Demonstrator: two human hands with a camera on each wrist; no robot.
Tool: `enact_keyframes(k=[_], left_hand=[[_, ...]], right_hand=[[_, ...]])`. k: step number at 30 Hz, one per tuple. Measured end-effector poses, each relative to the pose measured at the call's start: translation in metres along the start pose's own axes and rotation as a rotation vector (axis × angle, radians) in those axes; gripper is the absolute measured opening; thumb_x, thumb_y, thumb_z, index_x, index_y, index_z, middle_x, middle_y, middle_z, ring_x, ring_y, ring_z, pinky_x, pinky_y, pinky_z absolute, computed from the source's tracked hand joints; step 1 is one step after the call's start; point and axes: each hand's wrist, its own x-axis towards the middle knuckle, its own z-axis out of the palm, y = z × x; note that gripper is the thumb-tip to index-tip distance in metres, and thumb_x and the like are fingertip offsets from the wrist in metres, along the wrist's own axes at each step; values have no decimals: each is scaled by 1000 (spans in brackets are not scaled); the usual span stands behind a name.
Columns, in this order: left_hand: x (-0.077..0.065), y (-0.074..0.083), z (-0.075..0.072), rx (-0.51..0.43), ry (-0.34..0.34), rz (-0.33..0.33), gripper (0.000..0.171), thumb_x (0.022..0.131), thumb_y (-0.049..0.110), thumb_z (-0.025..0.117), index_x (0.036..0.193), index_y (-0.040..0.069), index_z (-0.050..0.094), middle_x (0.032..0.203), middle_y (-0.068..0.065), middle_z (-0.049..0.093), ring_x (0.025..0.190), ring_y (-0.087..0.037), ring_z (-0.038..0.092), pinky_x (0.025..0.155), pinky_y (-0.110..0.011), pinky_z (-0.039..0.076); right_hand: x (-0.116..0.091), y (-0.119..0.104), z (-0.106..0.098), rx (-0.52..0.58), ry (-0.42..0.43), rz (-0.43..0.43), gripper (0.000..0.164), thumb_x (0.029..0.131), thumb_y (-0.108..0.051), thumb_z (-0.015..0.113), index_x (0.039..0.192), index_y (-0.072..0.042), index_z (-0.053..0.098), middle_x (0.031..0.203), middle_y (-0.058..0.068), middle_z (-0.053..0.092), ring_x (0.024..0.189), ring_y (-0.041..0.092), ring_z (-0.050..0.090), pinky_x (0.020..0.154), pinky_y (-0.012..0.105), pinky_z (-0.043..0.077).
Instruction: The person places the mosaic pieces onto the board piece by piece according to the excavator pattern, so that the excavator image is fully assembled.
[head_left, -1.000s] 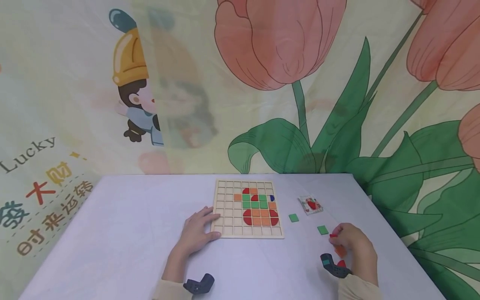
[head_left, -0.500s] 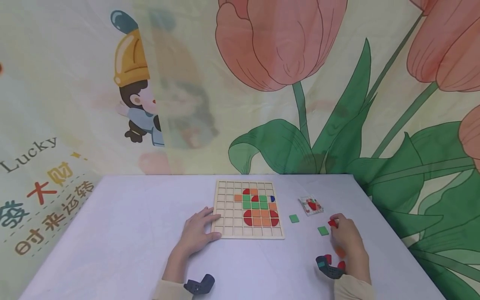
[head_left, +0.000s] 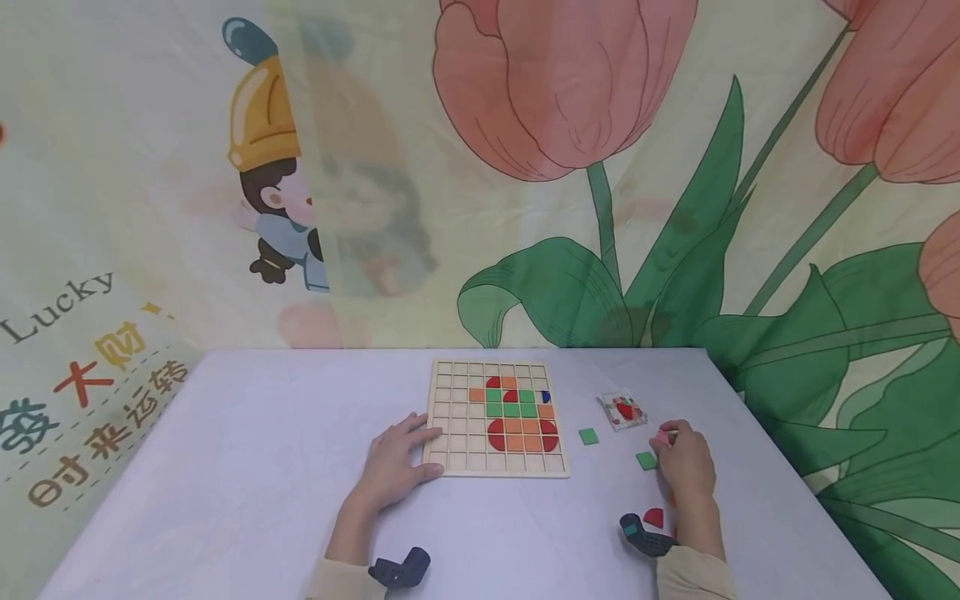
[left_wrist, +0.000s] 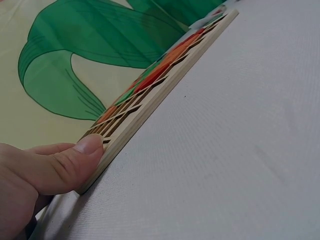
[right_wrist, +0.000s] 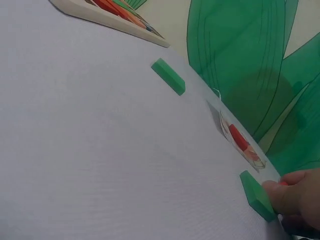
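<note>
A wooden grid board (head_left: 452, 462) holds red, orange, green and blue flat tiles in some of its cells. My left hand (head_left: 395, 461) rests along the board's left edge, thumb at the near corner; the left wrist view shows that thumb (left_wrist: 75, 165) lying on the frame. On the right, my right hand (head_left: 687, 463) pinches a small red tile (head_left: 663, 437), mostly hidden by the fingers. Just left of those fingers lies a green square tile (head_left: 646, 461), close beside the thumb in the right wrist view. Another green tile (head_left: 588, 436) lies nearer the board.
A small clear packet with a printed picture card (head_left: 622, 410) lies behind the green tiles. A red rounded tile (head_left: 654, 517) sits near the right wrist's camera (head_left: 647, 536), with an orange piece mostly hidden by the forearm. The white table meets a printed curtain at the back.
My right hand has moved away from me and slightly left with the red tile, toward the green tile and the packet. The left hand and the board have stayed in place.
</note>
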Motion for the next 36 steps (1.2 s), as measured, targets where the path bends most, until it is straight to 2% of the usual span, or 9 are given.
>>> enact_keyframes(k=[7, 12, 14, 18, 21, 23, 28, 33, 36], left_hand=[[0, 2, -2, -13, 7, 6, 54, 76, 29, 76, 126, 17, 61, 146, -6, 45, 143, -30, 29, 117, -55, 18], [1, 1, -2, -14, 11, 12, 54, 76, 30, 77, 125, 16, 62, 146, -7, 46, 142, -30, 30, 117, -55, 18], [1, 0, -1, -5, 6, 12, 54, 76, 31, 77, 125, 17, 62, 146, -6, 46, 142, -29, 30, 117, -55, 18], [0, -1, 0, 3, -1, 14, 54, 75, 31, 77, 126, 18, 62, 146, -6, 46, 142, -30, 30, 116, -56, 19], [0, -1, 1, -13, -2, 0, 54, 76, 30, 77, 126, 18, 62, 146, -6, 46, 143, -29, 29, 117, -55, 19], [0, -1, 0, -23, -1, -9, 54, 75, 30, 77, 126, 19, 62, 146, -5, 46, 143, -29, 29, 117, -56, 19], [-1, -2, 3, -20, -8, -3, 54, 76, 30, 77, 126, 18, 61, 146, -6, 46, 142, -30, 30, 116, -56, 19], [-1, -4, 2, -8, 0, 12, 54, 76, 31, 77, 126, 18, 61, 145, -6, 46, 142, -29, 31, 117, -54, 20], [0, -4, 0, -5, 3, 20, 54, 76, 31, 76, 126, 17, 61, 145, -7, 46, 142, -30, 30, 117, -54, 20]], right_hand=[[2, -2, 5, 120, 59, 8, 32, 93, -13, 60, 122, -2, 53, 111, 24, 58, 98, 37, 54, 84, 48, 52], [3, -25, 8, 171, 75, -36, 30, 93, -14, 60, 121, -4, 57, 110, 21, 61, 96, 32, 57, 75, 35, 54], [3, -41, 12, 164, 40, -89, 29, 93, -14, 60, 120, -3, 58, 109, 20, 63, 96, 31, 58, 76, 34, 55], [11, -83, 29, 153, -73, -240, 25, 93, -14, 61, 115, -4, 62, 106, 16, 67, 96, 28, 61, 83, 40, 55], [21, -114, 46, 142, -160, -328, 24, 92, -17, 63, 113, -8, 65, 105, 12, 68, 94, 24, 60, 83, 38, 55], [28, -133, 57, 141, -204, -356, 22, 92, -18, 64, 112, -9, 67, 104, 10, 68, 92, 23, 59, 79, 35, 55], [39, -156, 78, 121, -266, -340, 16, 91, -17, 64, 104, -11, 71, 96, 6, 67, 84, 20, 54, 64, 25, 49], [42, -164, 90, 109, -266, -313, 16, 91, -19, 64, 103, -11, 73, 95, 7, 68, 82, 19, 55, 55, 20, 47], [42, -168, 95, 87, -254, -293, 17, 91, -20, 65, 103, -12, 73, 100, 7, 69, 88, 20, 56, 66, 24, 53]])
